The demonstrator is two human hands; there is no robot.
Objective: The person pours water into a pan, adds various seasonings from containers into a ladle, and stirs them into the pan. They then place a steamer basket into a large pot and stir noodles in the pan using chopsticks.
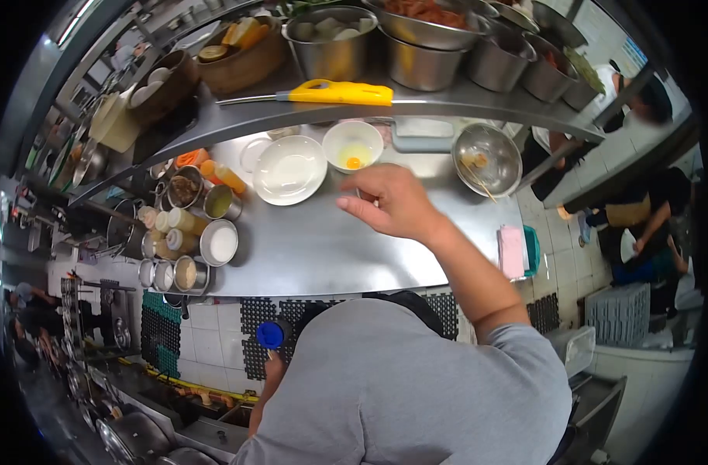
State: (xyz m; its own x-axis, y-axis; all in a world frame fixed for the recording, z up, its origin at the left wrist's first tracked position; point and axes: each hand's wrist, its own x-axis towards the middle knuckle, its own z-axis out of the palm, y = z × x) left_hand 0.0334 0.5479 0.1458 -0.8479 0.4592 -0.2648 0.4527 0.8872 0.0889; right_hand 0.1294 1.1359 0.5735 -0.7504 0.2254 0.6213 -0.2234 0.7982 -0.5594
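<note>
My right hand [392,200] hovers above the steel counter, just below the white bowl [330,149]. Its fingers are bent, with a gap between thumb and fingertips, and I see nothing in it. One raw egg with an orange yolk [354,163] lies in that bowl. To the left stands a white oval plate [289,170] with nothing on it. Down at my left side, my left hand [272,366] grips a dark object with a round blue top [270,335]. My body hides most of that arm.
Sauce bottles [179,221] and small pots crowd the counter's left end. A steel mixing bowl [487,159] with a thin stick stands right, a pink cloth [511,252] at the right edge. The overhead shelf [416,103] carries a yellow lighter [338,92] and several pots. People move about at right.
</note>
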